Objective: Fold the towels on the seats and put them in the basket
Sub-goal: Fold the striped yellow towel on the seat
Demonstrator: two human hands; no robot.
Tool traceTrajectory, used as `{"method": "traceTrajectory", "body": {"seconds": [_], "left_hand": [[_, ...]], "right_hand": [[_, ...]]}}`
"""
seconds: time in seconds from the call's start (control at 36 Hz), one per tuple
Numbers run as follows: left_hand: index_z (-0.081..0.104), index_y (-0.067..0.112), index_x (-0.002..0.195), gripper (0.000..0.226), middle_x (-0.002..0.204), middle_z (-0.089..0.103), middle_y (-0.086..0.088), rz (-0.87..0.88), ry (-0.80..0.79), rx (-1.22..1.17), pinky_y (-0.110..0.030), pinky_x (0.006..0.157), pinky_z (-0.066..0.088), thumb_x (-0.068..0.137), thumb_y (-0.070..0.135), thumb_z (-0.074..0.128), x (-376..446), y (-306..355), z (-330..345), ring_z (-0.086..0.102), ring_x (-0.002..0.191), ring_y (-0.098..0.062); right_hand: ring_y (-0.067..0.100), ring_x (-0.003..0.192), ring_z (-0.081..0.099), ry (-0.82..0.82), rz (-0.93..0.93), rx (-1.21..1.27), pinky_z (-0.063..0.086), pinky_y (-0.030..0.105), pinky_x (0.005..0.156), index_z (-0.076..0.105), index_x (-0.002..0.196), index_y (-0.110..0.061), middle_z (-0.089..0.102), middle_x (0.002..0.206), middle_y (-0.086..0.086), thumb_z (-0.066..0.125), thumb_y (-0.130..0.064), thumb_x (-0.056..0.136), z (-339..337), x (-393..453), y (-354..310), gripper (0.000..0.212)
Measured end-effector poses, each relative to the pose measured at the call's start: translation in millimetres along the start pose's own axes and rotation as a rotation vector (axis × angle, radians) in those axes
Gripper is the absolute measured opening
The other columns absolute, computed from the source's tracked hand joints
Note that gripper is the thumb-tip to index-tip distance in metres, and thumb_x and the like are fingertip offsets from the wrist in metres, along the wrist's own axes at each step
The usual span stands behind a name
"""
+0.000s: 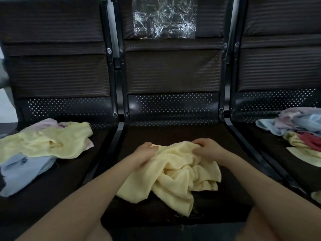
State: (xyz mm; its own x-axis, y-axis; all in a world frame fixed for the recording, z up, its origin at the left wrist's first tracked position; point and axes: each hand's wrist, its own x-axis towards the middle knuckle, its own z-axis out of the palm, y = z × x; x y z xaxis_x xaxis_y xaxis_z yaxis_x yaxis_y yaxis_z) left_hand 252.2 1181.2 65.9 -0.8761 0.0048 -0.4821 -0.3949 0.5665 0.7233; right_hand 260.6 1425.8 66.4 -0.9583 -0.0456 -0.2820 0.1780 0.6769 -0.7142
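One crumpled yellow towel (175, 173) is held on the middle seat (173, 133), its far edge pinched by the left hand (145, 154) and right hand (207, 147). Loose towel heaps are kept on the left seat (40, 150) and right seat (298, 134).

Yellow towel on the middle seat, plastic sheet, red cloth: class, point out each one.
yellow towel (175, 173), head view, its crumpled middle
plastic sheet (164, 18), head view, its crinkled centre on the backrest
red cloth (311, 140), head view, its visible folds
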Motion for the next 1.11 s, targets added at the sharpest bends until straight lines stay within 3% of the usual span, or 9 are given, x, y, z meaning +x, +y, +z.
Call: {"method": "traceTrajectory", "body": {"seconds": [0.22, 0.33, 0.5, 0.58, 0.64, 0.72, 0.86, 0.97, 1.11], "left_hand": [[0.065, 0.028, 0.12, 0.028, 0.12, 0.061, 0.005, 0.045, -0.112, -0.057, -0.026, 0.085, 0.046, 0.093, 0.031, 0.062, 1, -10, -14, 0.057, 0.104, -0.011], [0.068, 0.025, 0.116, 0.024, 0.115, 0.063, 0.007, 0.241, 0.023, -0.143, -0.019, 0.075, 0.044, 0.096, 0.017, 0.057, 6, -4, -30, 0.057, 0.106, -0.008], [0.066, 0.014, 0.121, 0.028, 0.118, 0.062, 0.001, 0.288, 0.307, -0.381, -0.019, 0.078, 0.045, 0.094, 0.013, 0.058, 3, -8, -75, 0.057, 0.103, -0.011], [0.064, 0.016, 0.125, 0.031, 0.129, 0.059, -0.003, 0.265, 0.356, -0.343, -0.03, 0.094, 0.047, 0.096, 0.012, 0.054, 3, -25, -91, 0.054, 0.112, -0.016], [0.063, 0.015, 0.126, 0.032, 0.129, 0.059, -0.003, 0.259, 0.366, -0.345, -0.035, 0.101, 0.046, 0.097, 0.012, 0.052, 0, -32, -98, 0.053, 0.114, -0.016], [0.062, 0.015, 0.127, 0.032, 0.121, 0.06, 0.0, 0.258, 0.351, -0.36, -0.03, 0.097, 0.046, 0.096, 0.011, 0.053, -2, -37, -104, 0.054, 0.11, -0.013], [0.062, 0.013, 0.126, 0.034, 0.124, 0.059, 0.0, 0.205, 0.323, -0.385, -0.034, 0.102, 0.044, 0.095, 0.007, 0.051, 10, -38, -95, 0.054, 0.115, -0.017], [0.067, 0.011, 0.118, 0.025, 0.108, 0.064, -0.003, 0.091, 0.304, -0.455, -0.029, 0.081, 0.05, 0.095, 0.015, 0.058, 25, -25, -83, 0.059, 0.097, -0.018], [0.069, 0.008, 0.109, 0.023, 0.097, 0.066, -0.006, 0.118, 0.378, -0.573, -0.034, 0.083, 0.053, 0.09, 0.02, 0.064, 50, 11, -96, 0.063, 0.086, -0.019]], "right_hand": [[0.015, 0.103, 0.058, 0.071, -0.055, 0.322, 0.051, 0.036, 0.088, 0.069, 0.109, -0.029, 0.063, 0.11, -0.005, 0.062, -0.017, 0.089, -4, -8, -14, 0.024], [0.015, 0.101, 0.06, 0.112, -0.072, 0.352, 0.053, 0.035, 0.086, 0.07, 0.108, -0.03, 0.063, 0.109, -0.006, 0.063, -0.024, 0.089, -10, -13, -17, 0.02], [0.003, 0.099, 0.056, -0.069, -0.051, 0.056, 0.045, 0.019, 0.076, 0.063, 0.116, -0.034, 0.06, 0.109, -0.014, 0.069, -0.031, 0.086, -16, -20, -18, 0.031], [0.007, 0.106, 0.054, -0.229, 0.004, -0.233, 0.044, 0.024, 0.084, 0.061, 0.123, -0.03, 0.059, 0.117, -0.011, 0.067, -0.031, 0.086, -14, -23, -15, 0.038], [0.008, 0.103, 0.056, -0.233, 0.023, -0.239, 0.046, 0.025, 0.083, 0.062, 0.121, -0.025, 0.061, 0.116, -0.006, 0.065, -0.028, 0.088, -18, -24, -13, 0.033], [0.013, 0.087, 0.058, -0.099, 0.026, -0.045, 0.048, 0.024, 0.069, 0.065, 0.111, -0.023, 0.063, 0.105, 0.001, 0.061, -0.023, 0.092, -25, -26, -12, 0.02], [0.026, 0.1, 0.059, 0.277, 0.075, 0.661, 0.052, 0.041, 0.089, 0.068, 0.111, -0.016, 0.063, 0.107, 0.009, 0.058, -0.013, 0.093, -32, -18, -33, 0.021], [0.02, 0.085, 0.055, 0.37, 0.12, 0.6, 0.049, 0.041, 0.092, 0.071, 0.106, -0.015, 0.061, 0.095, 0.006, 0.057, -0.01, 0.091, -40, -2, -61, 0.02], [0.021, 0.067, 0.048, 0.443, 0.127, 0.363, 0.038, 0.029, 0.057, 0.067, 0.09, -0.011, 0.055, 0.079, 0.009, 0.057, -0.01, 0.089, -60, 33, -86, 0.01]]}}
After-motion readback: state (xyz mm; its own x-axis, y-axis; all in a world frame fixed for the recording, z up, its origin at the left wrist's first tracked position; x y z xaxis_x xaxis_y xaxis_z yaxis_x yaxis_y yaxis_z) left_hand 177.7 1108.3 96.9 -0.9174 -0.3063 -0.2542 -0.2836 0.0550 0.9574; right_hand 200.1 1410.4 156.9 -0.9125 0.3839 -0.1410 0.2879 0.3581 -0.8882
